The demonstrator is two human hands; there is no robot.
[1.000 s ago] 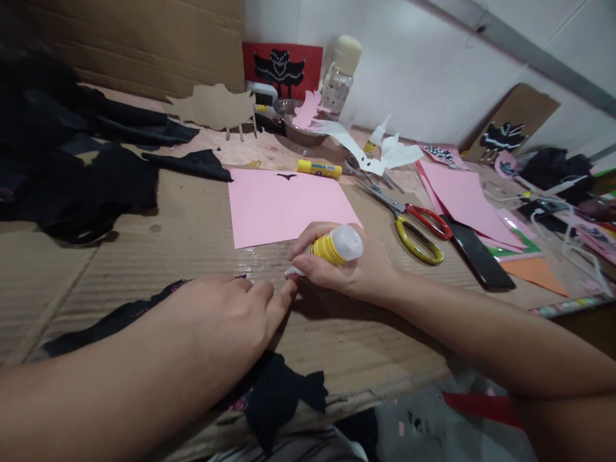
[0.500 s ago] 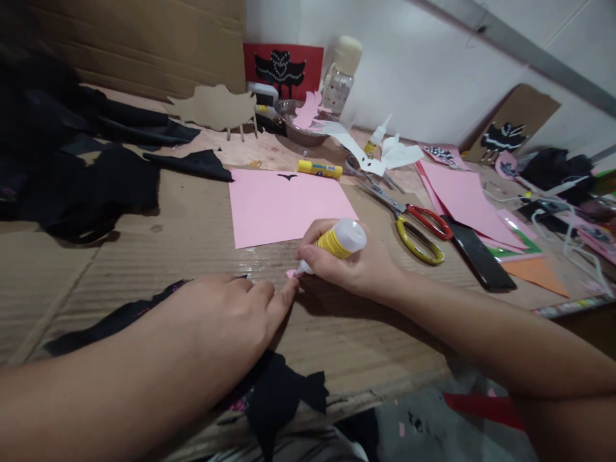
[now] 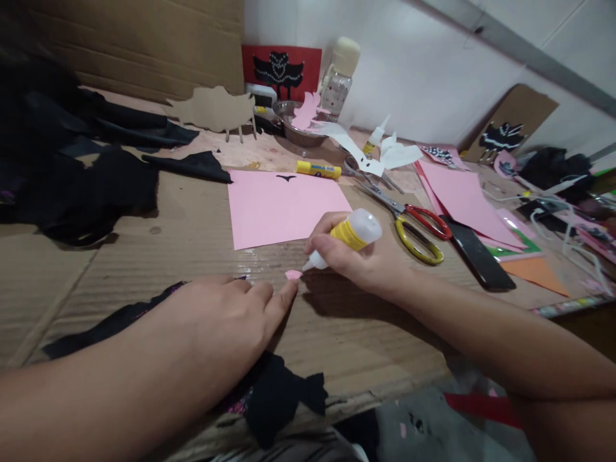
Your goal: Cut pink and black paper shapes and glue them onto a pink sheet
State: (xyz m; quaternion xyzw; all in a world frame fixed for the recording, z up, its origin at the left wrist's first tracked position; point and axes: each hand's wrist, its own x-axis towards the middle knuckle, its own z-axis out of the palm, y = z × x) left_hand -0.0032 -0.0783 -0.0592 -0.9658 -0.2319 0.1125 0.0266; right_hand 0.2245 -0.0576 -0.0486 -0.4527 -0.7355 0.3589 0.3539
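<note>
My right hand [image 3: 356, 253] is closed around a small white glue bottle [image 3: 359, 230] with a yellow label. The bottle is tilted, its nozzle pointing down and left, just right of a small pink paper piece [image 3: 292, 274]. With an outstretched fingertip, my left hand [image 3: 235, 314] presses the lower edge of that piece onto the cardboard [image 3: 192, 256]. The other left fingers lie low over the board, their tips partly hidden. Just beyond both hands lies a pink sheet [image 3: 274, 215] with a small black bird-like shape [image 3: 287, 178] near its far edge.
A yellow glue stick [image 3: 318, 169], scissors [image 3: 409, 224] and a black phone [image 3: 479, 253] lie on the far and right side. Black cloth [image 3: 96, 186] is heaped at left, with a scrap [image 3: 286, 394] by the near edge. A metal bowl [image 3: 301, 133] stands behind.
My right hand has drawn the glue bottle slightly up and to the right, so its nozzle is now off the pink piece. My left hand has stayed in place.
</note>
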